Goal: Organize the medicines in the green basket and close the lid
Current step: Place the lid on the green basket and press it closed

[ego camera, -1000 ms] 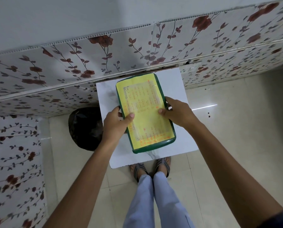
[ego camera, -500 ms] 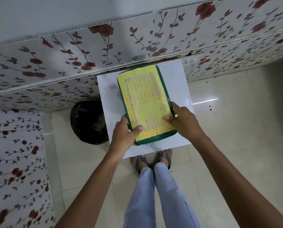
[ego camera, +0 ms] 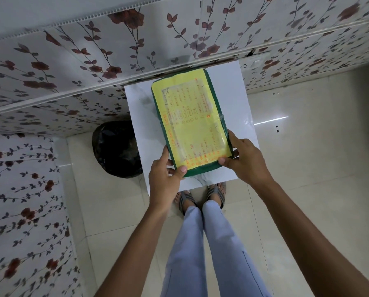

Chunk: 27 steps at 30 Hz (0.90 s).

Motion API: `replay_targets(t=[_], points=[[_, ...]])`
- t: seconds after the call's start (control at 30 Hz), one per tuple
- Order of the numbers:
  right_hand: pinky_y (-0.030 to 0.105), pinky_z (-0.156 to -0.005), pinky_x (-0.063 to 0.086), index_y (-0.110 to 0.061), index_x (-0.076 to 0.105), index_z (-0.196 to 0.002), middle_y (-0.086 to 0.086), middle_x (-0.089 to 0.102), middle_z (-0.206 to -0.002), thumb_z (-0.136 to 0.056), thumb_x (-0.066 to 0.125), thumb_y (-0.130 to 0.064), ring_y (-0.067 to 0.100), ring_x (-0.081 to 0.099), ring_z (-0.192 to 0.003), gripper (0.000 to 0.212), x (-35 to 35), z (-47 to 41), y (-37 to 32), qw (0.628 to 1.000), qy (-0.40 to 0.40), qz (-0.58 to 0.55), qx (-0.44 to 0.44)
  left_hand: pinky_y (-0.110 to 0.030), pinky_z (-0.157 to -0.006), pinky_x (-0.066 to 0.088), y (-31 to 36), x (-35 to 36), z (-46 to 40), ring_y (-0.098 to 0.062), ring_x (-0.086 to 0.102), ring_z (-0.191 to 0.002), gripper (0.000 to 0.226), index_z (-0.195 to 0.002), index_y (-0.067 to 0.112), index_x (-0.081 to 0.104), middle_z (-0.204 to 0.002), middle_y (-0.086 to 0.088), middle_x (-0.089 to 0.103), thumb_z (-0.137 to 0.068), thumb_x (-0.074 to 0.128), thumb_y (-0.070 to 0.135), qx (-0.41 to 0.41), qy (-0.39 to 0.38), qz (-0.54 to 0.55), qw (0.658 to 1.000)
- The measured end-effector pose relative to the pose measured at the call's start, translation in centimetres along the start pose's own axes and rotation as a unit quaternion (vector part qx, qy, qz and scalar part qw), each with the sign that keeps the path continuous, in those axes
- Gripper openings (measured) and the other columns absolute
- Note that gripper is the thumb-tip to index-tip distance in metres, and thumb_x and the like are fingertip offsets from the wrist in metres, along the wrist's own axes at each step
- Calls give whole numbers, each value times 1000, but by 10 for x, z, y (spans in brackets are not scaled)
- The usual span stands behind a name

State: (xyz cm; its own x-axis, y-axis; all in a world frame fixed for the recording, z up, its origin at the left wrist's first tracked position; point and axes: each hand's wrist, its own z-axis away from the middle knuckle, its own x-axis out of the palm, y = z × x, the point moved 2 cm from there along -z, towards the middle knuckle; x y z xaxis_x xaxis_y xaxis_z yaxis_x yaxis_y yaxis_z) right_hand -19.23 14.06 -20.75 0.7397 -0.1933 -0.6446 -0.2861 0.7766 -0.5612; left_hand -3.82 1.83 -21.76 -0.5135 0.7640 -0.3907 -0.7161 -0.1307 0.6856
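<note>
- Left hand (ego camera: 165, 175) pinches the near-left corner of the green plastic basket lid (ego camera: 191, 121): thumb on top, fingers curled under the rim.
- Right hand (ego camera: 244, 160) does the same at the near-right corner, thumb on top of the lid edge, remaining fingers wrapped down the side.
- The lid carries a yellow paper sheet (ego camera: 190, 125) with orange handwriting, taped flat on top; text too small to read.
- The green basket itself sits under the lid, barely showing; contents are hidden, so I can't tell how the medicines lie.
- The basket sits on a white square desk (ego camera: 233, 99), long axis running away from the person, far end close to the flower-patterned wall panel (ego camera: 72, 61).
- A black plastic bag (ego camera: 117, 148) sits on the floor left of the desk.
- Handling, my read: thin plastic, light, fairly stiff but likely to flex at the corners. The taped sheet looks glossy, so slippery for thumbs. Grip the green rim, not the paper, and press corner by corner to seat it.
</note>
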Motion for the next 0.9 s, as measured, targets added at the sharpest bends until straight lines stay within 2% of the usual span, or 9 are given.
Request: replay_targets(t=[0.13, 0.23, 0.37, 0.53, 0.7, 0.9], points=[[25, -77, 36, -23, 26, -143, 19, 53, -113, -85, 63, -22, 26, 52, -100, 69, 3, 3, 0, 1000, 13, -11, 8, -48, -80, 57, 1, -2, -3, -29, 64, -87, 69, -136, 39, 39, -101, -18, 57, -70, 60, 34, 0, -10, -5, 1000], [23, -76, 35, -25, 29, -142, 17, 56, -112, -85, 62, -23, 18, 47, -90, 66, 7, 9, 5, 999, 31, -29, 17, -48, -82, 56, 1, -3, -4, -28, 62, -89, 66, -136, 37, 39, -103, -18, 56, -76, 63, 22, 7, -18, -11, 1000], [23, -76, 38, -27, 31, -141, 15, 57, -113, -85, 62, -21, 16, 48, -86, 64, 10, 15, 11, 998, 40, -46, 21, -47, -85, 55, 2, -2, -7, -27, 62, -89, 68, -138, 37, 36, -107, -15, 56, -81, 63, 11, 21, -29, -22, 999], [25, -77, 41, -27, 33, -141, 14, 57, -115, -86, 61, -18, 17, 50, -86, 63, 8, 13, 14, 997, 40, -53, 26, -48, -82, 56, -2, 2, -5, -29, 61, -90, 67, -140, 35, 34, -104, -11, 51, -83, 62, 13, 34, -35, -18, 999], [34, -83, 46, -27, 30, -142, 15, 58, -112, -86, 60, -20, 18, 51, -89, 63, 0, 13, 21, 999, 41, -21, 16, -47, -83, 56, -4, 13, -1, -25, 61, -92, 67, -141, 33, 33, -102, -8, 50, -83, 62, 17, 40, -33, -12, 999], [35, -82, 48, -29, 28, -142, 14, 58, -116, -87, 60, -23, 26, 59, -98, 64, -3, 12, 25, 999, 26, -17, 19, -47, -85, 55, -2, 16, 3, -25, 57, -96, 69, -142, 34, 30, -90, 6, 42, -84, 62, 18, 42, -31, 0, 999]])
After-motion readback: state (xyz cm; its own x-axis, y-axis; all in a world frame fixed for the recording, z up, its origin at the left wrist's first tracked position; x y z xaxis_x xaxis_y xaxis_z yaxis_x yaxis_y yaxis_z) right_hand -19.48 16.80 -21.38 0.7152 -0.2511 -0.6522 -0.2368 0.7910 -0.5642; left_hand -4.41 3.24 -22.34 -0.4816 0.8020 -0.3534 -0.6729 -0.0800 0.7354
